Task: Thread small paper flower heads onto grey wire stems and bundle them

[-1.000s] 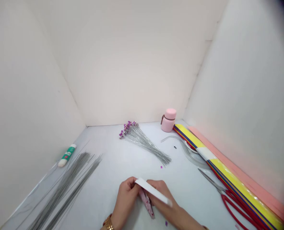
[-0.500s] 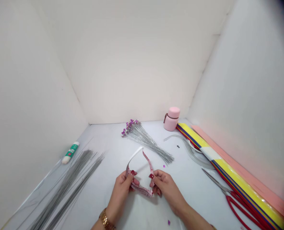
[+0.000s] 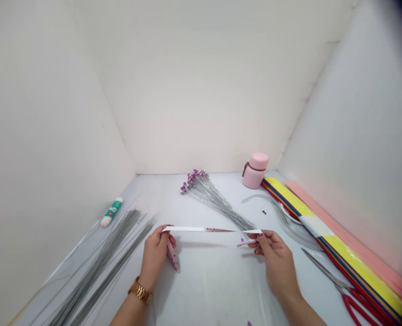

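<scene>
We pinch one thin paper strip taut above the table, left hand gripping its white end, right hand clamping the other. Right, one pair of red-handled scissors. Beyond, one fanned bundle of silvery bead-tipped wires, then one smooth pink jar.

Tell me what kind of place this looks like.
Probably a craft table boxed in by plain white walls: bundles of wire stems, a glue stick, red-handled scissors and long paper strips lie around the hands.
</scene>
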A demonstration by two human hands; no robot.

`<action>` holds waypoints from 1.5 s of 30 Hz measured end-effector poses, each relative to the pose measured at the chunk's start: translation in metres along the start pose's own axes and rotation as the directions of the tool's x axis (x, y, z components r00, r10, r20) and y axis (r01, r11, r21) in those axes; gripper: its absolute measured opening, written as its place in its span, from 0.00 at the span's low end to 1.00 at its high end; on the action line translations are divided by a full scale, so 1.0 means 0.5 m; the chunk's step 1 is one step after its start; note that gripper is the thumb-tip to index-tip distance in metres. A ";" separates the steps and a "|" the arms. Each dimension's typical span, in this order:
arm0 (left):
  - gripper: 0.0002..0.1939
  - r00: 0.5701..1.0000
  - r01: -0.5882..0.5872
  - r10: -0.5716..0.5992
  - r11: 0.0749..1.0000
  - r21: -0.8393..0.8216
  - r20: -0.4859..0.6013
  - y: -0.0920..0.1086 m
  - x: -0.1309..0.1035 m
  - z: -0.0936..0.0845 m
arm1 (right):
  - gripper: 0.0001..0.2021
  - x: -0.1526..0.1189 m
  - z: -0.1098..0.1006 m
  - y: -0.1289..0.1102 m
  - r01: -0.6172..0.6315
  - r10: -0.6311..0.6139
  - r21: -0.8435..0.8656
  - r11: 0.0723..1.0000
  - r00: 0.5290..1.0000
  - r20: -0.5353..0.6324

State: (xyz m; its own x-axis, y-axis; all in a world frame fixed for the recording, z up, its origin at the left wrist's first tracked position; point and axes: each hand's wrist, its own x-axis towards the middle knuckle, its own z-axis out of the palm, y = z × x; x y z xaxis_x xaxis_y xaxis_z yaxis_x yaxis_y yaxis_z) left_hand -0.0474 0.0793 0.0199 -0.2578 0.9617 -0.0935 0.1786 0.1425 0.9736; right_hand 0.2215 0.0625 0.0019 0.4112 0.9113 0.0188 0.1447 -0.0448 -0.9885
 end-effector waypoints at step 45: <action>0.24 0.739 -0.538 0.621 0.309 0.784 0.262 0.082 -0.066 0.067 | 0.12 -0.019 0.029 0.001 -0.580 0.406 0.450 0.679 0.807 0.428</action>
State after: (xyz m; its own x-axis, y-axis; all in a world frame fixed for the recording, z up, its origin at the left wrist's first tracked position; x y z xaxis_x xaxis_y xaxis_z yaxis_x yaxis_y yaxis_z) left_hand 0.0005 0.0612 0.0561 0.1691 0.8604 0.4807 0.9386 -0.2894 0.1878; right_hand 0.2044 0.0596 -0.0007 0.0056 0.8928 -0.4505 -0.5455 -0.3749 -0.7496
